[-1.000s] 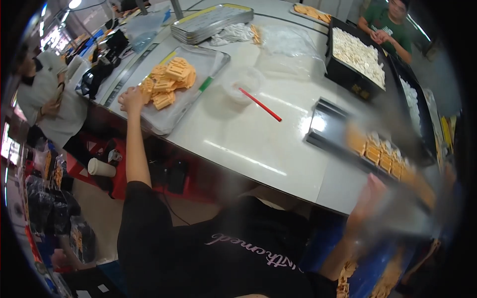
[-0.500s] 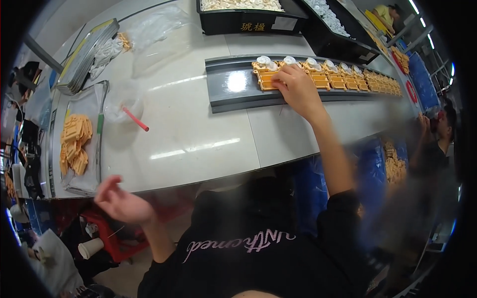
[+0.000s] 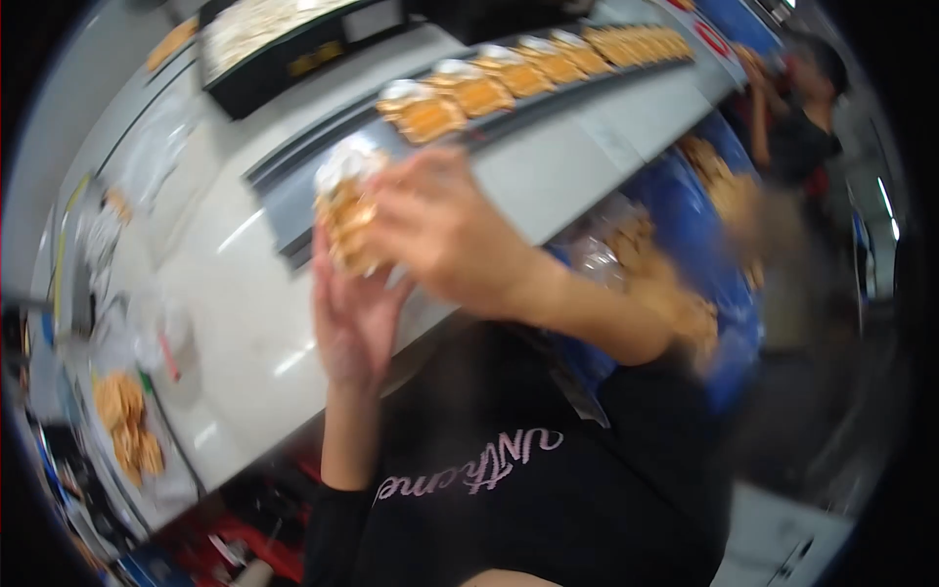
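Note:
In front of me, off the rail's near end, is an orange plastic housing (image 3: 344,220) with a white piece on its top end. My right hand (image 3: 435,230) grips it from the right, with fingers bent over its side. From below and to the left, my left hand (image 3: 354,318) holds the same housing, its fingers partly hidden behind it. Both hands are smeared by motion. Beyond them, a grey rail (image 3: 279,186) carries a row of similar orange housings (image 3: 430,117), the nearer ones topped with white pieces.
A black bin (image 3: 245,88) of white pieces stands behind the rail, with another black bin (image 3: 489,15) to its right. At the left lie a tray of orange parts (image 3: 122,416) and a red stick (image 3: 170,357). Blue sheeting (image 3: 675,230) with orange parts and a person (image 3: 802,112) are at right.
The right hand has lifted the nearest housing off the rail and brought it toward me. The left hand has risen from the table's edge to meet it. The whole view has turned.

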The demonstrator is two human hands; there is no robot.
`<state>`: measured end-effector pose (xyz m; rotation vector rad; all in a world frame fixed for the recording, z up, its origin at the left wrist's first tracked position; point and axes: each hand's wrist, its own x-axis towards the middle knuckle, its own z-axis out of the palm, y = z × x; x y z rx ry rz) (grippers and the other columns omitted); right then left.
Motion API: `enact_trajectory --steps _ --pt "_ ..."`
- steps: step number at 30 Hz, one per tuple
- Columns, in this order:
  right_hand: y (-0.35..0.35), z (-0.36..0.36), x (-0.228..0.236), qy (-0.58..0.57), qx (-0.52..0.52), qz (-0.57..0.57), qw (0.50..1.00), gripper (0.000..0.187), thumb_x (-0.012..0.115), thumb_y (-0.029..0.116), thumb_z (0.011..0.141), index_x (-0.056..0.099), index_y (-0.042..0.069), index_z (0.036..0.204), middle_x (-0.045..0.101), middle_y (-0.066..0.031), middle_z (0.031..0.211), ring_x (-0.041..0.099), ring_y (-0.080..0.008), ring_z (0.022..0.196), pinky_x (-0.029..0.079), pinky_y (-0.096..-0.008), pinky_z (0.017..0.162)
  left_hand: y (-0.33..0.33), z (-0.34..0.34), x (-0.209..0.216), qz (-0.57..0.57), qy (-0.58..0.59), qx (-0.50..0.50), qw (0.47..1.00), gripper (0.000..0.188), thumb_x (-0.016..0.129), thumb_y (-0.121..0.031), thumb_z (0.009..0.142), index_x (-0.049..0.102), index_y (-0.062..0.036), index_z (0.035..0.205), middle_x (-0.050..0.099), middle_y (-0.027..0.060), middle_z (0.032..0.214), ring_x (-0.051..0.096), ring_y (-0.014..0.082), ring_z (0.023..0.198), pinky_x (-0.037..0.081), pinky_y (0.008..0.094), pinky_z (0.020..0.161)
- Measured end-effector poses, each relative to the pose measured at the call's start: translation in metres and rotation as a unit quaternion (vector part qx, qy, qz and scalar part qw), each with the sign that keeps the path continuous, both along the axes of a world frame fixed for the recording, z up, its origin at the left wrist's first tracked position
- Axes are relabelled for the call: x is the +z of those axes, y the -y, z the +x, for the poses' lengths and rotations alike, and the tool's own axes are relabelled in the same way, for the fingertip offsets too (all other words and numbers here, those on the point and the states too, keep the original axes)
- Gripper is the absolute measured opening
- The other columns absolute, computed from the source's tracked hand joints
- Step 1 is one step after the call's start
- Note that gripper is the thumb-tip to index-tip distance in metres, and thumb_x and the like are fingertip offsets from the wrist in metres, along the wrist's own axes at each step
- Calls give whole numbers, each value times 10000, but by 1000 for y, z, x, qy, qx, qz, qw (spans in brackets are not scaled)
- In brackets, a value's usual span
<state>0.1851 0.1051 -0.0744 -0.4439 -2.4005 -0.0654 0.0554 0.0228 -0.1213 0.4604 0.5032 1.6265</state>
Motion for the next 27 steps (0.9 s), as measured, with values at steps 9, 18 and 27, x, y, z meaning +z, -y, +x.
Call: enact_trajectory --steps 9,18,27 --pt "57 91 -41 -219 -17 -96 971 30 590 24 806 618 33 797 600 -89 899 609 -231 942 475 -379 800 22 36 -11 -114 10 -117 986 573 373 -367 982 220 -64 1444 382 169 1407 389 317 1301 377 462 1031" --pt "3 355 -252 74 -516 -179 834 279 580 29 757 559 23 1035 604 -156 1001 591 -360 953 498 -437 745 16 57 -13 -132 -14 -122 984 598 407 -344 939 220 -62 1432 394 210 1373 397 409 1273 343 480 1049" --pt "-20 360 -233 84 -585 -264 762 187 561 22 745 593 -13 926 627 -238 854 616 -391 851 494 -445 715 24 62 -19 -126 -30 -128 983 654 500 -381 895 217 -68 1395 367 229 1377 367 452 1281 324 523 1062"
